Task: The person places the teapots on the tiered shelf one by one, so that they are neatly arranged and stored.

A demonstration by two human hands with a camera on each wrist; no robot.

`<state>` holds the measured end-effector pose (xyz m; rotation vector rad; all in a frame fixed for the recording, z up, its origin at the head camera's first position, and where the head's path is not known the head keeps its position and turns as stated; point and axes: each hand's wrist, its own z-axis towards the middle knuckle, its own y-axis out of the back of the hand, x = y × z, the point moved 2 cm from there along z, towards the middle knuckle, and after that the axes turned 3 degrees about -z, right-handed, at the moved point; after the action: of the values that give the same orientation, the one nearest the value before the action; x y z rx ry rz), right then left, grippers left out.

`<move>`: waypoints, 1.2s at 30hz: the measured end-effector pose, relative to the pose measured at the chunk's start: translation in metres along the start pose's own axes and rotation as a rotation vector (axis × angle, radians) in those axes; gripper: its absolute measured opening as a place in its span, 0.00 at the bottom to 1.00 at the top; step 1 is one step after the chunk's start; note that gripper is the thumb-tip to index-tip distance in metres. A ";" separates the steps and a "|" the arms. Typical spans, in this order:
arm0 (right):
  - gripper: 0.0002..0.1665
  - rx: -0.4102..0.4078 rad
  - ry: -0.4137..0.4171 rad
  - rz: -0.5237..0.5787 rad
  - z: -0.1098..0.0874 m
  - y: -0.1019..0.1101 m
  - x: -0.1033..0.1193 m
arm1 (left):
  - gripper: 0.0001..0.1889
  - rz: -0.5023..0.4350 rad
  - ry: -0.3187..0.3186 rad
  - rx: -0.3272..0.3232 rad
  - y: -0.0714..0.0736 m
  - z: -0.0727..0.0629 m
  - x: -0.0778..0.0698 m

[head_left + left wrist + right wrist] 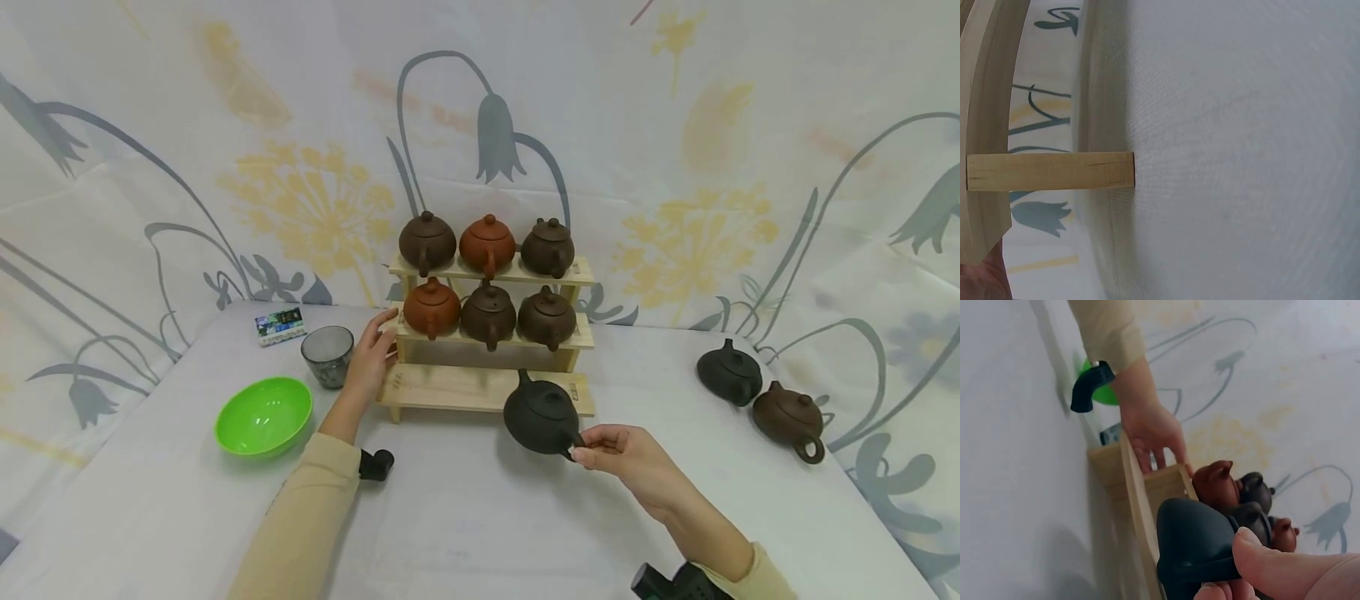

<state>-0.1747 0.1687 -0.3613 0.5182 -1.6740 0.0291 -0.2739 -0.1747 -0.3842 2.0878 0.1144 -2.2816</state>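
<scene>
My right hand [637, 471] pinches the handle of a black teapot [542, 415] between thumb and fingers. The teapot is in the air at the front of the wooden tiered rack's bottom step [450, 387], its spout toward the rack. In the right wrist view the thumb lies on the dark teapot [1191, 544]. My left hand [367, 358] touches the rack's left end by the middle step, its fingers fairly straight in the right wrist view. Three teapots, one reddish [431, 308], stand on the middle step; three more, including a reddish one [487, 244], stand on top.
A black teapot [727, 372] and a brown teapot [787, 417] stand at the table's right. Left of the rack are a grey glass cup [327, 354], a bright green bowl [264, 417] and a small patterned box [280, 327]. Flowered cloth [600, 108] hangs behind.
</scene>
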 end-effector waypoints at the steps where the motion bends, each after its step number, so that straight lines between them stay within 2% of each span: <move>1: 0.20 0.003 0.008 0.005 0.003 -0.004 0.002 | 0.23 0.000 0.001 -0.002 0.000 0.000 0.000; 8: 0.17 0.021 0.043 0.040 0.022 -0.031 0.011 | 0.22 0.007 -0.004 -0.001 0.002 0.000 0.001; 19: 0.13 -0.064 0.012 0.044 0.048 -0.069 0.027 | 0.22 -0.002 -0.004 -0.001 -0.001 0.000 -0.001; 23: 0.14 -0.071 0.012 0.058 0.057 -0.083 0.030 | 0.22 0.006 0.001 -0.001 -0.001 0.000 -0.001; 36: 0.14 -0.112 0.073 0.142 0.074 -0.126 0.043 | 0.22 0.019 -0.011 -0.012 0.000 0.000 -0.001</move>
<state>-0.2033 0.0190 -0.3689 0.3104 -1.6282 0.0568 -0.2736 -0.1750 -0.3835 2.0610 0.1071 -2.2761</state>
